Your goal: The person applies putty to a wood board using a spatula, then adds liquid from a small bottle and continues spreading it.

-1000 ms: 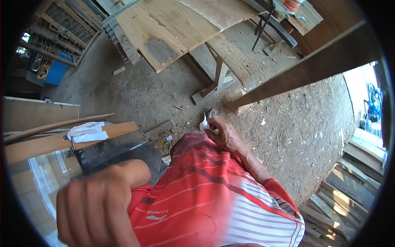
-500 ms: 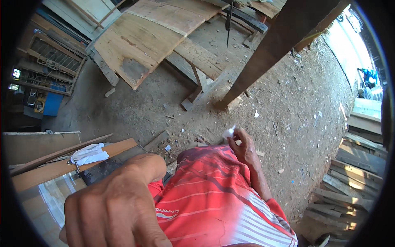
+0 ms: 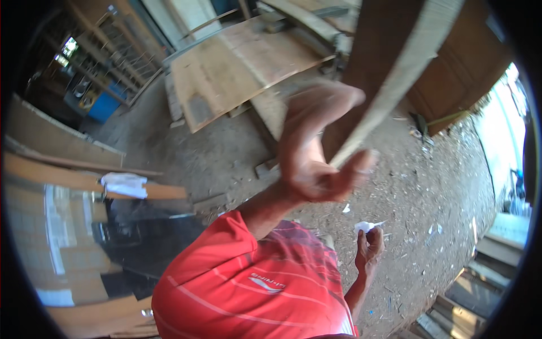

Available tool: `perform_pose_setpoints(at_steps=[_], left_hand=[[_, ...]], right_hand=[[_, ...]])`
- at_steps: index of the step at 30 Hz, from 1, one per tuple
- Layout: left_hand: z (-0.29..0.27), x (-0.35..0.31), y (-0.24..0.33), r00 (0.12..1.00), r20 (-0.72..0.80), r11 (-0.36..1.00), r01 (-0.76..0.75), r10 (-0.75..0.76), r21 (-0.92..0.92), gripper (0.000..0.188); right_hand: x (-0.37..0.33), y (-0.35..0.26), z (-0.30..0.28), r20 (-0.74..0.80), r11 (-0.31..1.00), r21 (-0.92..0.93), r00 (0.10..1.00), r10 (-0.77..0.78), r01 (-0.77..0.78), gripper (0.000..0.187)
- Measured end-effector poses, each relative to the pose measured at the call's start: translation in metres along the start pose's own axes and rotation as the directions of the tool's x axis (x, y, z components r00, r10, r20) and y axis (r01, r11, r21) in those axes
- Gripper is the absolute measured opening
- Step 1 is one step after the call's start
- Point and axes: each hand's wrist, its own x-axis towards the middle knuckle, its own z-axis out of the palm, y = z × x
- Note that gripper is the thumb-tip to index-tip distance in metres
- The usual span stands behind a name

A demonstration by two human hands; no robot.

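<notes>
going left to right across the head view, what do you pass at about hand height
white cloth on the plank → raised left hand against the slanted wooden beam → right hand pinching a small white scrap → stacked boards at the right edge

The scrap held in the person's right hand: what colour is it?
White; the small crumpled scrap pinched in the right hand shows best in the head view.

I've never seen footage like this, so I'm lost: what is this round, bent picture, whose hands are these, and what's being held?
It comes from a wide camera worn on a person's head, looking down, which bends the edges. The red shirt is theirs. Their left hand is raised near the lens, blurred and cupped, with nothing in it. Their right hand pinches a small white scrap. Below is a dirt floor with plywood sheets and a leaning plank.
</notes>
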Motion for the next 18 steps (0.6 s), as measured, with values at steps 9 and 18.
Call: perform_pose_setpoints(at_steps=[9, 18], left_hand=[[0.106, -0.03, -0.036, 0.872, 0.124, 0.876, 0.451, -0.474, 0.173, 0.114], [0.116, -0.068, -0.041, 0.798, 0.02, 0.792, 0.594, -0.602, 0.139, 0.084]], right_hand=[[0.055, 0.007, -0.084, -0.121, 0.992, -0.108, 0.991, 0.048, -0.061, 0.02], [0.152, 0.012, -0.071, -0.058, 0.999, 0.006, 0.997, -0.051, 0.051, 0.022]])
